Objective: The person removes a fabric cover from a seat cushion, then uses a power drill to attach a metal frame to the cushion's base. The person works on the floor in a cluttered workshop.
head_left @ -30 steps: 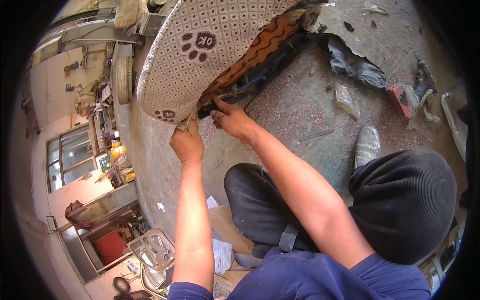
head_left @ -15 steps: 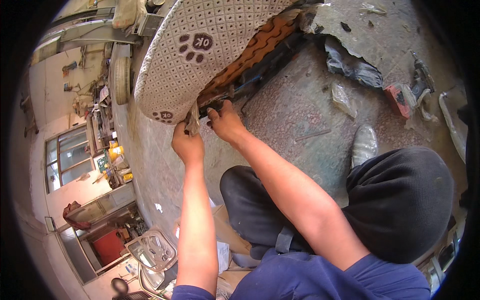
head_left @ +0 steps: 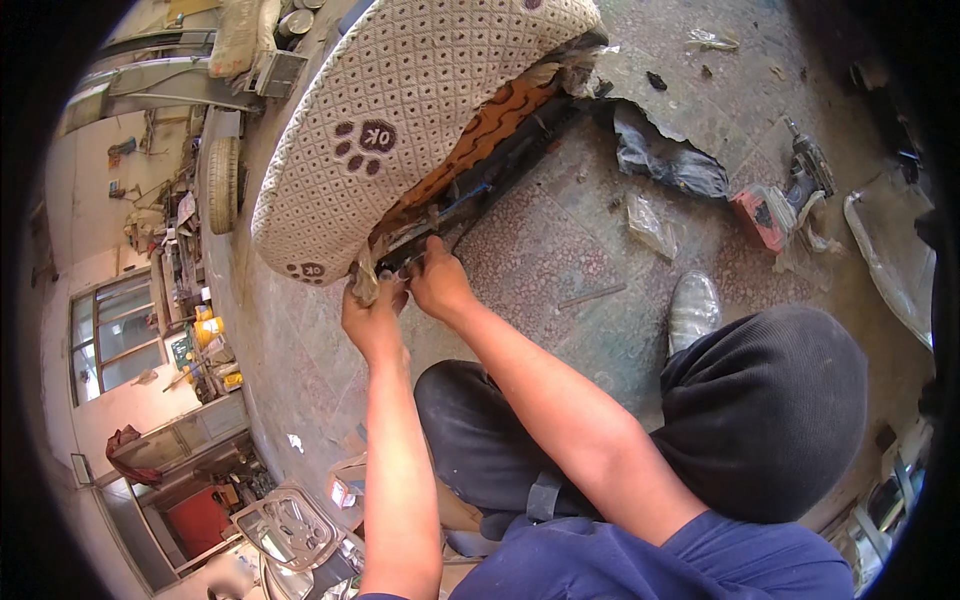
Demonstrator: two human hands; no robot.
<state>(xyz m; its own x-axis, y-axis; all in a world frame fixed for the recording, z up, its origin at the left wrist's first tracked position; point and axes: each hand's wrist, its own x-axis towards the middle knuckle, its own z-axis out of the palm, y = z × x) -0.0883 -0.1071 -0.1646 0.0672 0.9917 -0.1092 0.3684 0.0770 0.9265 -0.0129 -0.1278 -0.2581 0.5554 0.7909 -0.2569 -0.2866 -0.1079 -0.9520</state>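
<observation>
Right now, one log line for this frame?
left hand: pinching cover edge | right hand: at seat frame beside it | seat cushion: tipped up | floor: drill

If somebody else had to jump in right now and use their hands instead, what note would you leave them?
Left hand: pinching the loose lower edge of the seat cover, the beige patterned one with paw prints.
Right hand: fingers pressed at the dark metal frame just beside the left hand.
The seat lies tipped on the stone floor, its orange padding showing along the open edge.
A red power drill lies on the floor to the right, untouched.
Done: the cover sits over most of the seat.
Left: this lower edge is still loose from the frame.
</observation>
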